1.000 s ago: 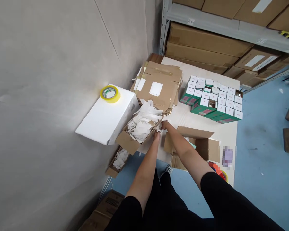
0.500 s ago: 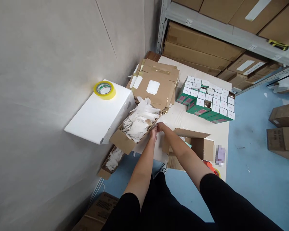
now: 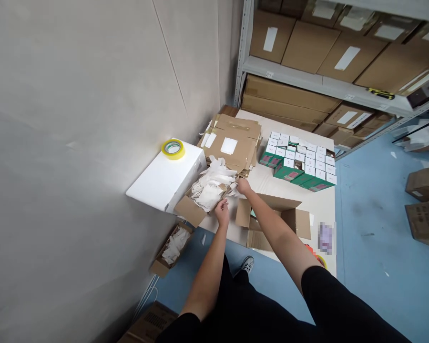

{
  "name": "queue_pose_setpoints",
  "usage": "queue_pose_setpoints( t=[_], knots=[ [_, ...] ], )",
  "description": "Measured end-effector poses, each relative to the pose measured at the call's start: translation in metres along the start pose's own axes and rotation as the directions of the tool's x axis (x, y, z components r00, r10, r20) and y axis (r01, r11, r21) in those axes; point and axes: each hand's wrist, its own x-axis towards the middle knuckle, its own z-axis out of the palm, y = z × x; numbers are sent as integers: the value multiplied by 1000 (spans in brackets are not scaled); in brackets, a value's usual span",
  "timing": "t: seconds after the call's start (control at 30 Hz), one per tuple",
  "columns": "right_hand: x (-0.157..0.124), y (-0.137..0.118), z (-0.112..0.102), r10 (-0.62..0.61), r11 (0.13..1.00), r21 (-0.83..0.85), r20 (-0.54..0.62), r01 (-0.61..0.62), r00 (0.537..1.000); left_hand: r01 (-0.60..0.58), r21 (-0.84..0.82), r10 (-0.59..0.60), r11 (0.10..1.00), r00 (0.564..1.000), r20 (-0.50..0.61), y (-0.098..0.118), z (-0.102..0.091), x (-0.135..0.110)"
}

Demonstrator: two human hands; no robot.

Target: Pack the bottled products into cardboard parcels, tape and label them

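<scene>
Left hand [image 3: 221, 212] drawn away from right hand [image 3: 242, 186], beside paper scraps [image 3: 208, 189]; can't tell fingers' state; print on green cartons [image 3: 300, 156] illegible.

The pale table [image 3: 262, 184] is spreading beneath the left hand [image 3: 221, 213] and right hand [image 3: 242, 186]. Flattened cartons [image 3: 236, 131] are lying just beyond the right hand; green-and-white boxes [image 3: 300, 160] are standing in rows farther right, and an open carton [image 3: 301, 224] is sitting right of the left hand. Well beyond both hands, the gray shelf [image 3: 300, 79] is bearing brown cartons [image 3: 309, 45].

wall [image 3: 75, 95]: pale grey, seamed | floor [image 3: 372, 257]: blue | shelving [image 3: 307, 80]: grey metal | table [image 3: 268, 185]: pale-topped
</scene>
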Motion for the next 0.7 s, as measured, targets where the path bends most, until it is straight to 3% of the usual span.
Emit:
queue_pose_setpoints(
  t=[0.2,0.4,0.53,0.63,0.7],
  knots=[
    [-46,-8,-64,22,998,55,-160,-13,987,-160,31,158,987,986,58,43,-30,-17],
    [-143,33,-105,139,939,343,-445,25,885,-299,130,282,945,950,130,63,-25,-48],
    [-212,80,-101,225,938,344,-533,-34,816,-412,212,329,886,881,340,61,-1,-70],
    [-249,111,-77,309,932,339,-551,-131,775,-550,334,279,765,752,597,53,19,-82],
    [-263,123,-54,359,918,351,-539,-184,762,-612,417,193,672,688,699,45,27,-89]
  ],
)
